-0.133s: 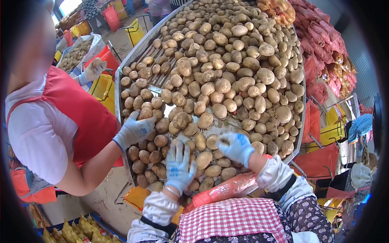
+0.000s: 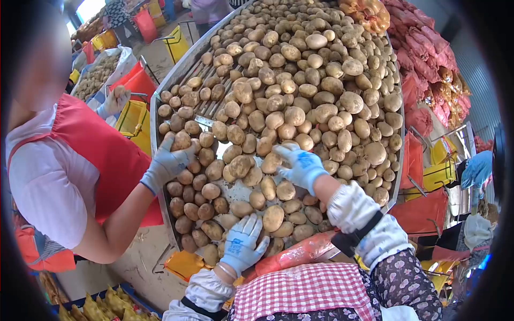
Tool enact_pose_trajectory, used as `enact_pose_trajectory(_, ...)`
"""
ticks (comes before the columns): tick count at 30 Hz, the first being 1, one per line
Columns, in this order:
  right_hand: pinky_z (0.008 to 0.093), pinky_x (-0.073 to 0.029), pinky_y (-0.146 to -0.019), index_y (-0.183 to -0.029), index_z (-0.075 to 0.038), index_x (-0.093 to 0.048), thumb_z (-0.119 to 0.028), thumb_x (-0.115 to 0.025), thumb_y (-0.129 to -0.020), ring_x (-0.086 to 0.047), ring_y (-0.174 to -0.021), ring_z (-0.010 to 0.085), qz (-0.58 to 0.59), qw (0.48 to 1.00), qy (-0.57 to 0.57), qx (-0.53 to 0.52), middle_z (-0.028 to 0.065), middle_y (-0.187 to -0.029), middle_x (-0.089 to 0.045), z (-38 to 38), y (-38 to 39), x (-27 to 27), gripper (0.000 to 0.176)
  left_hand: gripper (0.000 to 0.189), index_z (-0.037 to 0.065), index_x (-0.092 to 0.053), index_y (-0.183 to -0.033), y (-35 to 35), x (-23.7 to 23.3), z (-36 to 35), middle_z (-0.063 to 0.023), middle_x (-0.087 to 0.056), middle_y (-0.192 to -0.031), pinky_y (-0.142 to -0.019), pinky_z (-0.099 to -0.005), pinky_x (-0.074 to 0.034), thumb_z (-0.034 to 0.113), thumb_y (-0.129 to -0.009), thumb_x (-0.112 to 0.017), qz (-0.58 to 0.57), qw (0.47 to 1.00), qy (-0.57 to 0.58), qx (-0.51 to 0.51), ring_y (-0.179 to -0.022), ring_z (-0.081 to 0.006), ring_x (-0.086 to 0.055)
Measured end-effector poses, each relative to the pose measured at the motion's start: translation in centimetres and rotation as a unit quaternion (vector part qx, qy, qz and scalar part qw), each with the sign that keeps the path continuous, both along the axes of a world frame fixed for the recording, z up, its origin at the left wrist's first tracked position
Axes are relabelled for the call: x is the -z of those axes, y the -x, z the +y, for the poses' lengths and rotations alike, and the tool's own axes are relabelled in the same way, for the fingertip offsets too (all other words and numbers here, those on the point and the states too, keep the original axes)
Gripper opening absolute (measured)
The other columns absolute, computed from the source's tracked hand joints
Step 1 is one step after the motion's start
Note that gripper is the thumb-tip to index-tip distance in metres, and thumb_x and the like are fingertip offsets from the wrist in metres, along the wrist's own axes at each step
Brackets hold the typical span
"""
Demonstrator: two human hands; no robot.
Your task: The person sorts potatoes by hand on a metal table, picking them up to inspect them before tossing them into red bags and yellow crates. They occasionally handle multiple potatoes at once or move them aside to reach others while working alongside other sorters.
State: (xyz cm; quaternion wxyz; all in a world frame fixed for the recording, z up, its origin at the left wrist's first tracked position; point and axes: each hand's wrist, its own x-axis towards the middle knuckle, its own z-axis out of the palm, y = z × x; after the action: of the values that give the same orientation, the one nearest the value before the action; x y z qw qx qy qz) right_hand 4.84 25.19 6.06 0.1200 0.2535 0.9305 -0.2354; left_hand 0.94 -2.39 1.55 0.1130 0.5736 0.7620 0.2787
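Potatoes [image 2: 273, 218] lie heaped on a metal-rimmed sorting table [image 2: 395, 182]. My left hand [image 2: 243, 244], in a white and blue glove, rests with spread fingers against potatoes at the near edge. Further up and to the right, my right hand [image 2: 303, 167], gloved alike, reaches over the pile with fingers apart, its fingertips at a potato [image 2: 271, 162]. Neither hand is closed round anything. A rolled red plastic bag [image 2: 300, 250] lies along the near edge, between my arms.
At the left a co-worker in a red apron [image 2: 101, 155] has one gloved hand [image 2: 168, 165] at the potatoes and a potato in the other. Red and yellow bags [image 2: 439, 174] hang right of the table. Stacked pink sacks [image 2: 425, 53] stand behind. A blue crate [image 2: 101, 294] sits lower left.
My right hand has moved up and left over the potatoes, and its fingers have opened. My left hand has moved down and slightly right. The co-worker's near hand has shifted up and left.
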Motion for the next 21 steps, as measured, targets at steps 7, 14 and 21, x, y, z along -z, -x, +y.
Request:
enact_pose_trajectory(7, 0.0417, -0.049, -0.092, -0.139, -0.013, -0.039, -0.024, -0.065, -0.084, -0.059, -0.112, 0.0337, -0.088, 0.993, -0.074, -0.036, 0.0162, -0.128, -0.057, -1.8, 2.5, 1.3, 0.062, 0.042, -0.001, -0.057, -0.12, 7.9, 0.3, 5.7, -0.0233, -0.056, -0.123, -0.102, -0.0485, -0.038, 0.019, -0.083, -0.06, 0.055, 0.97, -0.17, -0.164, -0.118, -0.0391, -0.051)
enact_pose_trajectory(14, 0.0328, -0.055, -0.079, -0.125, 0.006, -0.051, -0.03, -0.057, -0.092, -0.067, -0.091, 0.0248, 0.257, 0.694, 0.636, 0.219, 0.0163, -0.106, -0.065, -0.5, -6.4, 2.5, 0.049, 0.076, 0.01, -0.043, -0.14, 2.4, 1.5, 3.9, -0.0246, -0.037, -0.144, -0.114, -0.0528, -0.017, 0.048, -0.077, -0.063, 0.058, 0.997, 0.017, -0.046, -0.134, -0.0432, -0.032)
enact_pose_trajectory(21, 0.0426, -0.06, -0.065, -0.133, 0.0, -0.046, -0.052, -0.048, -0.094, -0.067, -0.087, 0.0326, 0.321, 0.343, 0.863, 0.185, 0.0251, -0.123, -0.057, -2.9, -10.1, -0.1, 0.065, 0.073, 0.017, -0.047, -0.138, 3.7, 1.1, 5.1, -0.0193, -0.032, -0.149, -0.112, -0.058, -0.015, 0.053, -0.077, -0.062, 0.125, 0.987, 0.083, -0.061, -0.138, -0.0403, -0.026)
